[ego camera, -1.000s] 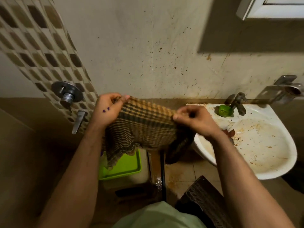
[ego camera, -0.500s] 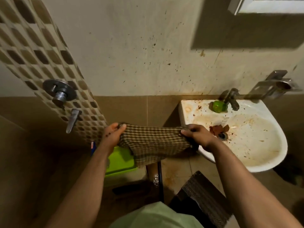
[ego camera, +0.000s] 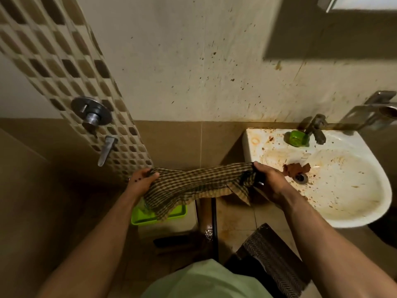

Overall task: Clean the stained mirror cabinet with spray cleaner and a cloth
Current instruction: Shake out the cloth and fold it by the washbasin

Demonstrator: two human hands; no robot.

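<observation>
Across frame centre, pinching the checked cloth (ego camera: 193, 187) by its ends with left hand (ego camera: 140, 182) and right hand (ego camera: 269, 182); lowered and pulled tauter than a second ago. Probably readying it, well below mirror cabinet (ego camera: 363, 2) at upper right.

Head-worn wide view, looking steeply down, close over hands (ego camera: 266, 181), facing wall (ego camera: 182, 61)

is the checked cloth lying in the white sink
No, the brown checked cloth hangs stretched between the left hand and right hand, beside the stained white sink.
</observation>
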